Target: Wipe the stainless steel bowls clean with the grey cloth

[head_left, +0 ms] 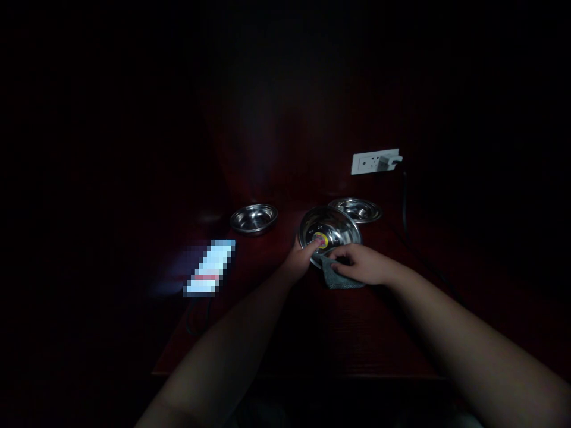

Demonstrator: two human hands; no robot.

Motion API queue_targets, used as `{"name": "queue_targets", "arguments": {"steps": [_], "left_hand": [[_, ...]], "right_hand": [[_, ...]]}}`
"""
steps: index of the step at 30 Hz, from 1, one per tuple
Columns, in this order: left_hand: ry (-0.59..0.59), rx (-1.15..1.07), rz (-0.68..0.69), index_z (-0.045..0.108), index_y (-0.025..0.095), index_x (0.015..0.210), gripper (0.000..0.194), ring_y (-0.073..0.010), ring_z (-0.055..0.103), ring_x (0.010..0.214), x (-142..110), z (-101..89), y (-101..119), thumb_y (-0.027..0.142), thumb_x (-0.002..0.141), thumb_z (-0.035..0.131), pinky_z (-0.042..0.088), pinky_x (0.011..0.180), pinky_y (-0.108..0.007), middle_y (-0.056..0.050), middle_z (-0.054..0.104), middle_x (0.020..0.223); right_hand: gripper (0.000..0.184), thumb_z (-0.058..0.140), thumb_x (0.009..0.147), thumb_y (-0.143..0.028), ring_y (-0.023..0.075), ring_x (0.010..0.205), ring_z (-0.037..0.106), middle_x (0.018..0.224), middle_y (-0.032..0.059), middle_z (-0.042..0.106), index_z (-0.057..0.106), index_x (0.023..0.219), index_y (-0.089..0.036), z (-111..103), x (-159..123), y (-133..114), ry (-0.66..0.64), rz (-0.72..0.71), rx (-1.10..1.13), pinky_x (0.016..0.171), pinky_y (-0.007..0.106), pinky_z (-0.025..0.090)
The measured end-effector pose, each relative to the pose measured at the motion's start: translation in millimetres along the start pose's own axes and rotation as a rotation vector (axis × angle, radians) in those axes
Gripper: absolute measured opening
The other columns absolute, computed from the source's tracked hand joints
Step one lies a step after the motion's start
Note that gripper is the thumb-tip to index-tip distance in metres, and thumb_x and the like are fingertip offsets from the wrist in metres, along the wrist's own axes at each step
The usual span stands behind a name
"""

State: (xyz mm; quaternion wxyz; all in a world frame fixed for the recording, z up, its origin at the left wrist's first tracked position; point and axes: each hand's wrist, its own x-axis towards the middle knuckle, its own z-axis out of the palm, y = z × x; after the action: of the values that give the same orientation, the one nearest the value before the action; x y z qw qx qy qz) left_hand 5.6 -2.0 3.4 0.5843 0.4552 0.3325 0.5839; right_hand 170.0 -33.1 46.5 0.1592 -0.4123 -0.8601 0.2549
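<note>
My left hand [302, 255] grips the near left rim of a shiny metal bowl [341, 223], its thumb over the inside. The bowl is tilted so its inside faces me, and a yellow and pink round sticker [321, 240] shows there beside the thumb. Between the fingers of my right hand [361, 263] is a grey-green cloth [339, 279], which hangs down at the bowl's near rim. Whether the cloth presses on the metal, I cannot tell.
Another metal bowl [254, 219] stands at the left on the dark red table [348, 333]. A wide-rimmed metal dish [357, 210] lies behind the held bowl. A lit phone [209, 267] rests at the left edge. A plug and cord hang from the wall socket [375, 161].
</note>
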Motion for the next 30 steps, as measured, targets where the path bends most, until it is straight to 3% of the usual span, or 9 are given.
{"name": "queue_targets", "arguments": {"steps": [15,30], "left_hand": [[0.032,-0.006,-0.008,0.051,0.016,0.108,0.049,-0.0253,0.056,0.107,5.3,-1.4,-5.7,0.026,0.064,0.069,0.04,0.097,-0.042,-0.012,0.061,0.112],[0.011,-0.007,-0.025,0.049,0.016,0.113,0.054,-0.0263,0.054,0.111,2.7,-0.6,-3.0,0.027,0.064,0.07,0.039,0.098,-0.043,-0.012,0.06,0.115]], "right_hand": [[0.024,0.048,0.08,-0.032,0.0127,0.061,0.053,0.072,0.0018,0.064,0.066,0.087,-0.017,0.7,-0.3,-0.1,0.011,0.007,-0.018,0.059,0.025,0.04],[0.021,0.049,0.077,-0.028,0.0127,0.061,0.055,0.072,0.0022,0.065,0.066,0.084,-0.016,0.4,0.4,2.4,0.011,0.026,-0.044,0.059,0.024,0.04]]}}
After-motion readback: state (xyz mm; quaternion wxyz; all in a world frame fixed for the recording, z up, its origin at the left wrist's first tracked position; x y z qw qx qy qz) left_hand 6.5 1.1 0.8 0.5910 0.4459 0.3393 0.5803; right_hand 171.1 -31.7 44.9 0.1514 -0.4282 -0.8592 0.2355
